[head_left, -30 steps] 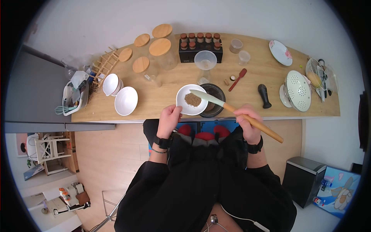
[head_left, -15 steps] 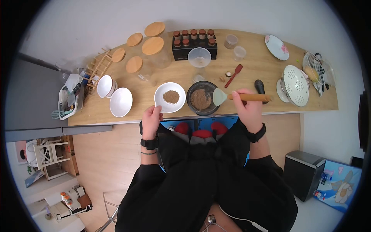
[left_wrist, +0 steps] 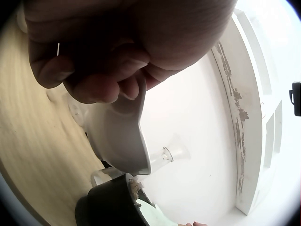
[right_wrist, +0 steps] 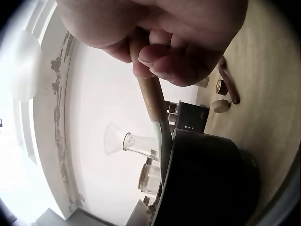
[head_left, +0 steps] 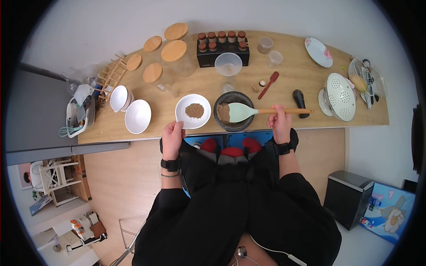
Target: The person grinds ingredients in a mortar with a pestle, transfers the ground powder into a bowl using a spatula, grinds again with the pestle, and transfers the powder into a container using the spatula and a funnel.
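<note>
My left hand (head_left: 173, 135) pinches the near-left rim of a white bowl (head_left: 181, 111), which has a spout and holds a small heap of brown powder (head_left: 194, 111). In the left wrist view the fingers and thumb hold that bowl (left_wrist: 122, 136) at its edge. My right hand (head_left: 280, 124) grips the wooden handle of a pale green spatula (head_left: 242, 112). The spatula's blade lies inside a dark mortar (head_left: 234, 127), at more brown powder (head_left: 223, 113) on the mortar's left side. In the right wrist view the spatula handle (right_wrist: 151, 96) slants down over the mortar rim.
Behind the mortar, a clear funnel (head_left: 228, 64) stands before a black rack (head_left: 208, 60) of spice jars. A red spatula (head_left: 269, 85), a black pestle (head_left: 300, 103) and a white colander (head_left: 340, 97) lie to the right. White bowls (head_left: 138, 116) and wooden-lidded jars (head_left: 174, 51) stand left.
The white bowl has moved left, away from over the mortar, with my left hand. The spatula has gone from the bowl into the mortar, its blade now at the powder on the left side.
</note>
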`<state>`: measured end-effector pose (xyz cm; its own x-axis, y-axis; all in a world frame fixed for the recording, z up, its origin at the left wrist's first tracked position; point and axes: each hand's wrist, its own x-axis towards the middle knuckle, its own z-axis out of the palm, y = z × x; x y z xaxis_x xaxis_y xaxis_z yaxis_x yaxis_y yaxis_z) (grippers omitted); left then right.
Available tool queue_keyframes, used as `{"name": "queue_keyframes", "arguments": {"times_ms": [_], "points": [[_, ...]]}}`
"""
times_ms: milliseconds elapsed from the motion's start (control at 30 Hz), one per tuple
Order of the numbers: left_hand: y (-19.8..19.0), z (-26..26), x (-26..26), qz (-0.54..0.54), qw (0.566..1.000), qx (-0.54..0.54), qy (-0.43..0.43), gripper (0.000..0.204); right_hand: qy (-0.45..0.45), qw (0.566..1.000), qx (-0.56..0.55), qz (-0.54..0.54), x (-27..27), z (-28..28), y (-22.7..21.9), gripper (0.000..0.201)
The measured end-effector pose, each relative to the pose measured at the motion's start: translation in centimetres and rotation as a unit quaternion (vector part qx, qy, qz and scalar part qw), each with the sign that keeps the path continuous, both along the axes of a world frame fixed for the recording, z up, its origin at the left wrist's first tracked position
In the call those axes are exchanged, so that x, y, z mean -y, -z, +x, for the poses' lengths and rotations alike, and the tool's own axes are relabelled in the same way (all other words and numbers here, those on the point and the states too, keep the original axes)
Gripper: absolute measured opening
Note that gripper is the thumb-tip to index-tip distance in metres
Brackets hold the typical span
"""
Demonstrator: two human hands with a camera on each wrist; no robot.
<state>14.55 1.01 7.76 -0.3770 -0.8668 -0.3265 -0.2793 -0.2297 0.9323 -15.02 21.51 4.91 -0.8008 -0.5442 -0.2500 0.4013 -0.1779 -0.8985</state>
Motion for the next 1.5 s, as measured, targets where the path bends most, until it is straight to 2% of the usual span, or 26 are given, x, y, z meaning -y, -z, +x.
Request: {"name": "queue_keyframes", "arguments": {"times_ms": [167, 433, 600, 667, 800, 867, 900, 967, 1033, 1233, 1300, 1433, 1500], "points": [[-0.3, 0.0, -0.2, 0.008, 1.000, -0.004, -0.003, 0.028, -0.006, 0.998, -0.050, 0.024, -0.3, -0.9, 0.1, 0.024], [0.0, -0.2, -0.7, 0.006, 1.000, -0.004, 0.009, 0.026, 0.043, 0.999, -0.015, -0.011, -1.8, -1.8, -1.0, 0.023], [-0.2, -1.0, -1.2, 0.007, 0.999, -0.010, 0.042, 0.027, 0.056, 0.997, -0.015, -0.052, -2.6, -1.4, -4.1, 0.023], [-0.5, -1.7, -1.9, 0.016, 0.998, -0.020, 0.055, 0.028, 0.054, 0.990, -0.007, -0.129, -2.7, -1.3, -5.5, 0.022], [0.4, -2.9, -2.5, 0.024, 0.996, -0.026, 0.082, 0.028, 0.042, 0.989, -0.020, -0.138, -2.0, 0.4, -7.8, 0.024], [0.7, -3.1, -2.7, 0.024, 0.996, -0.021, 0.085, 0.029, -0.015, 0.991, -0.072, -0.115, -1.4, 1.6, -8.2, 0.020], [0.7, -3.2, -2.7, 0.024, 0.996, -0.016, 0.087, 0.029, -0.015, 0.991, -0.072, -0.115, -1.4, 2.1, -7.8, 0.020], [0.5, -3.3, -3.0, 0.019, 0.996, -0.018, 0.090, 0.030, -0.117, 0.973, -0.195, -0.032, -1.5, 2.7, -6.8, 0.016], [0.4, -3.0, -3.0, 0.015, 0.996, -0.018, 0.088, 0.030, -0.128, 0.974, -0.183, -0.043, -1.7, 3.1, -6.6, 0.015], [0.0, -2.6, -2.6, 0.026, 0.996, 0.005, 0.087, 0.030, -0.036, 0.981, -0.162, -0.100, -2.5, 2.0, -8.3, 0.018], [0.0, -2.1, -2.2, 0.031, 0.996, -0.025, 0.075, 0.029, 0.016, 0.984, -0.171, -0.055, -2.6, 1.4, -9.2, 0.019], [0.4, -0.4, -0.6, 0.028, 0.997, -0.050, 0.042, 0.024, 0.015, 0.972, -0.231, 0.030, -2.0, 1.5, -9.3, 0.015], [0.3, 0.3, -0.1, 0.021, 0.998, -0.045, 0.034, 0.024, -0.008, 0.938, -0.320, 0.131, -1.6, 1.7, -8.0, 0.006]]}}
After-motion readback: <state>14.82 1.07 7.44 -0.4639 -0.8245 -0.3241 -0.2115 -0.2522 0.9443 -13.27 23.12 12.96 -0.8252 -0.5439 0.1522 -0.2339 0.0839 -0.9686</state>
